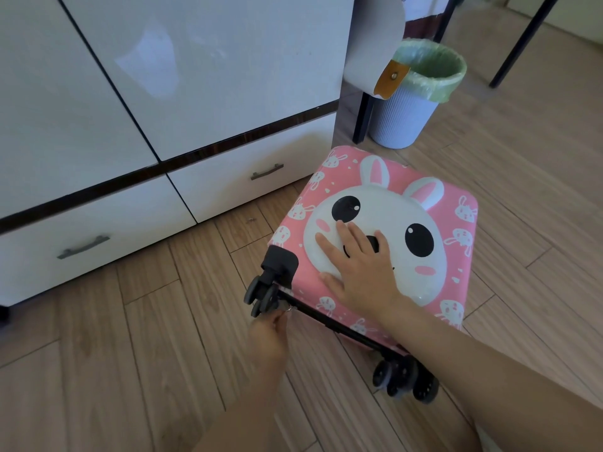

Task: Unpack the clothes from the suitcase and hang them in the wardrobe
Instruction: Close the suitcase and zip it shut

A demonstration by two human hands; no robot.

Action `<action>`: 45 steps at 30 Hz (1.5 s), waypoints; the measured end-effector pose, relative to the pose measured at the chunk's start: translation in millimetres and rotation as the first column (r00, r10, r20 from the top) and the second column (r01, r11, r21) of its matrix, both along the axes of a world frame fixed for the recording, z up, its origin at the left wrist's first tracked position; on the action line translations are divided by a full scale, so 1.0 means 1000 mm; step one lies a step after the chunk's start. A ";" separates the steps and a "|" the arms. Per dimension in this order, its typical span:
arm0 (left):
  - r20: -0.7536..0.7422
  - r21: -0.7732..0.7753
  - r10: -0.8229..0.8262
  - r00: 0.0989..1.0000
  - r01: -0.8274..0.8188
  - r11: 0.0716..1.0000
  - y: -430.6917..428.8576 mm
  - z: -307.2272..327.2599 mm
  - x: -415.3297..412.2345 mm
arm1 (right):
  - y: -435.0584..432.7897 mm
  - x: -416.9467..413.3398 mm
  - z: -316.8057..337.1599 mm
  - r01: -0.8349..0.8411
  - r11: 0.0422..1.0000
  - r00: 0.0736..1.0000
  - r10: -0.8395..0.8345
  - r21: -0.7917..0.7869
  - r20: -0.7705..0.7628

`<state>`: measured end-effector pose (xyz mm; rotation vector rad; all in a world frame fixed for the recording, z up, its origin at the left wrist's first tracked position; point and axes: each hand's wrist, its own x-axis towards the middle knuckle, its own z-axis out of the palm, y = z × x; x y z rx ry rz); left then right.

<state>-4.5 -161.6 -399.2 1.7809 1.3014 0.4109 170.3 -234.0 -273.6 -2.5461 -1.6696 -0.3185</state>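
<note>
Right hand (pixel 359 269): flat, fingers spread, pressing suitcase (pixel 453 223) lid | suitcase: closed, on floor beside wardrobe (pixel 212 76) | left hand (pixel 270 334): pinches zipper pull (pixel 289 309) beside corner wheel (pixel 261 295) | step: unzip | method: hold lid down, draw pull steadily around corner.

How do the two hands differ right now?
The right hand lies flat, fingers spread, on top of the suitcase. The left hand is curled, pinching what looks like the zipper pull at the edge beside a wheel. Both touch the closed suitcase.
</note>
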 end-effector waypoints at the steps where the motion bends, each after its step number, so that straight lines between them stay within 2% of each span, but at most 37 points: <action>1: 0.007 -0.022 0.017 1.000 -0.017 1.000 0.005 -0.003 -0.003 | -0.003 0.000 0.000 -0.004 1.000 1.000 0.004 -0.005 0.002; 5: 0.002 -0.106 0.070 0.998 -0.069 0.992 0.019 0.001 -0.010 | -0.012 0.003 0.002 -0.028 0.999 1.000 0.028 -0.042 -0.008; 11: 0.079 -0.173 0.097 0.992 -0.082 0.982 0.024 -0.001 -0.019 | -0.025 0.004 0.005 -0.052 0.995 0.999 0.051 -0.085 -0.014; 15: 0.052 0.001 -0.111 0.993 0.111 0.994 0.036 0.006 -0.027 | -0.032 0.006 0.007 -0.074 0.993 0.997 0.074 -0.095 -0.012; 19: -0.051 0.140 -0.179 0.983 0.184 0.973 0.047 0.010 -0.030 | -0.035 0.005 0.009 -0.078 0.991 0.997 0.076 -0.113 -0.021; 23: -0.121 0.216 -0.215 0.969 0.237 0.947 0.065 0.020 -0.025 | -0.037 0.004 0.009 -0.074 0.989 0.997 0.071 -0.131 -0.027; 33: -0.220 0.243 -0.227 0.949 0.278 0.929 0.083 0.028 -0.013 | -0.039 -0.002 0.007 -0.076 0.988 0.997 0.072 -0.135 -0.034; 41: -0.222 0.230 -0.233 0.947 0.283 0.931 0.098 0.037 0.014 | -0.038 -0.003 0.007 -0.070 0.988 0.997 0.062 -0.140 -0.055; 45: -0.294 0.267 -0.194 0.936 0.275 0.924 0.103 0.041 0.028 | -0.036 -0.004 0.006 -0.071 0.988 0.996 0.064 -0.136 -0.058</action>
